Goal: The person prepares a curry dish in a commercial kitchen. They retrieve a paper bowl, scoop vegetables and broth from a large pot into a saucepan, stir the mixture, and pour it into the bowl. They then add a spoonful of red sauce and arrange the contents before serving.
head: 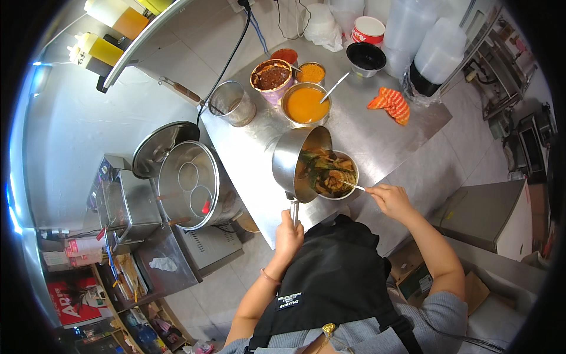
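My left hand (pixel 289 234) grips the handle of a steel saucepan (pixel 284 161), which is tipped on its side toward the right. Its mouth meets a white-rimmed bowl (pixel 353 163), and cooked food (pixel 327 166) with dark leafy greens and noodle-like pieces spans pan and bowl. In my right hand (pixel 389 200) is a slim pale utensil (pixel 353 184), its far end down in the food. Whether that end is a spoon or a fork is hidden. The bowl stands near the front edge of the steel table (pixel 247 155).
Behind the pan sit a pot of orange liquid (pixel 305 108) with a spoon, a tub of dark sauce (pixel 270 79) and a mesh strainer basket (pixel 232 104). An orange cloth (pixel 391 105) lies right. A black bowl (pixel 366 57) stands farther back. At left is a large stockpot (pixel 188 186).
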Demonstrator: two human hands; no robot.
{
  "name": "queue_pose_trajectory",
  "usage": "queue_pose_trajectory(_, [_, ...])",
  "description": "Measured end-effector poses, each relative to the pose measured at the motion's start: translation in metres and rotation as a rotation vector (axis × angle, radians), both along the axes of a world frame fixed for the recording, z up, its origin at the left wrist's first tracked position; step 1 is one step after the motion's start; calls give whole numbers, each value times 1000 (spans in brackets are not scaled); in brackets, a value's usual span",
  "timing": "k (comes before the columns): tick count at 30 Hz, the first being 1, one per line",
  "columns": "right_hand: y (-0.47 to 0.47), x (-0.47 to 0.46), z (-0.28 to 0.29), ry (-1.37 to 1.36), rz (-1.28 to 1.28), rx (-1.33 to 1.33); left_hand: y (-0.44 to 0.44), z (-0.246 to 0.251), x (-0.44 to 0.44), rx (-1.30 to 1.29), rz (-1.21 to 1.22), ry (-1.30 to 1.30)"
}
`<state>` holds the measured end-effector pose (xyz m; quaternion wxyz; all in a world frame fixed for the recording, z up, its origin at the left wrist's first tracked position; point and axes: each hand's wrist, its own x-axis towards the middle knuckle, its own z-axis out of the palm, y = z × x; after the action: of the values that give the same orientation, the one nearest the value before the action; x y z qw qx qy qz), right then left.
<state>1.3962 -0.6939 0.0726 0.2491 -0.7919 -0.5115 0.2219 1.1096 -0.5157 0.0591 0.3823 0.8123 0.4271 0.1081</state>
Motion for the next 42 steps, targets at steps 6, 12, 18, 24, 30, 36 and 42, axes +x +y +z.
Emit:
queue_pose_trajectory(6, [9,0,34,0,-92,-14,19,24,-22,-7,91,5])
queue_pose_trajectory(12, [22,2,64,-47,-134,-45,31,22,-47,-282,262,-85])
queue_pose_trajectory(18, [35,-5,47,-26,-29,68,16,9,-29,-485,264,-119])
queue_pose_trajectory(24, [7,-4,5,-93,-20,89,17,-21,-35,-310,225,-98])
queue_pose_trajectory(30, [57,-25,27,-55,-51,189,24,-1,-30,-428,226,-72])
queue_pose_trajectory(36, [61,-34,-3,-7,-25,118,24,-2,-32,-423,210,-75])
queue_pose_trajectory(42, [88,-50,-2,107,82,265,24,-6,-29,-354,170,-78])
